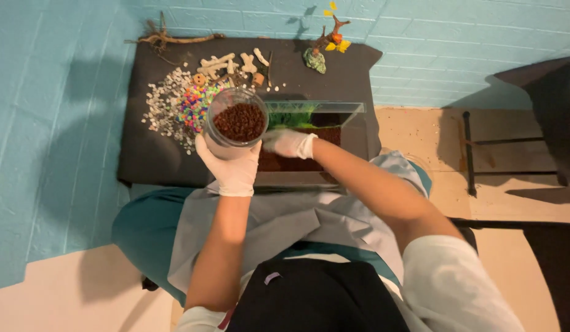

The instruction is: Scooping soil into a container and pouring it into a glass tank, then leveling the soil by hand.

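Here, label by label:

Left hand: the gloved left hand point(234, 171) is wrapped around a clear jar point(235, 125) of brown granules, gripping its lower wall from below and holding it raised, mouth up, above the left end of the tank.

Right hand: the gloved right hand point(289, 143) reaches into the glass tank point(352, 109); its fingers are curled and lowered toward the fill, and I cannot tell whether they pinch anything.

Tank: a long clear box on the dark surface point(149, 160), with a layer of brown substrate point(285, 163) on its bottom and a green grass-like patch point(292, 117) at the far side.

Beside it: white pebbles point(165, 104), bright mixed beads point(195, 103) and pale bone-shaped pieces point(226, 63) lie loose to the left; a small tree ornament point(326, 43) stands at the back edge.

Doing it well: by my reading, keep the jar level and just over the tank, add granules in small amounts, and smooth them with flat fingers without disturbing the green patch.
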